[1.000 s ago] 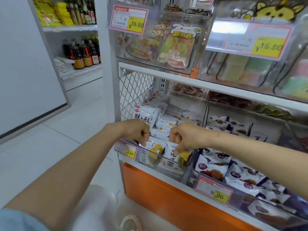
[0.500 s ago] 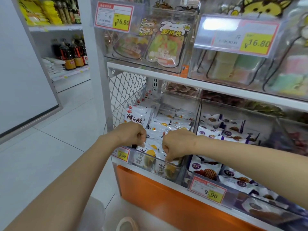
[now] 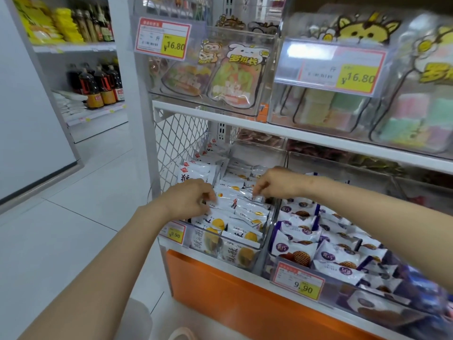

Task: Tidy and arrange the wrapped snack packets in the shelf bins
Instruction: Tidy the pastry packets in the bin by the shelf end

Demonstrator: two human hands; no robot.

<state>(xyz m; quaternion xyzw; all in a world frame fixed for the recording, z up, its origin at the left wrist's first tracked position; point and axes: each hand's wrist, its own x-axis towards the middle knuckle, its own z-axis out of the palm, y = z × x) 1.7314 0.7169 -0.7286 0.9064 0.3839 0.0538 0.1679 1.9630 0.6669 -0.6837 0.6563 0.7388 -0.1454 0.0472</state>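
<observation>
Left hand (image 3: 188,200) and right hand (image 3: 274,184), fingers curled, each pinch one end of a packet (image 3: 232,195) atop the pile in the near-left bin (image 3: 268,231), likely squaring it with the rows.

The white shelf (image 3: 255,278) holds clear bins (image 3: 196,238) of wrapped snack packets (image 3: 247,209).

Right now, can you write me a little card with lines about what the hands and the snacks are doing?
place: shelf, lower row
left hand: pinches white packets in the left bin
right hand: pinches the white packets too, farther back
next bin: purple packets
tags: 9.90 on both bins
below: orange panel
</observation>
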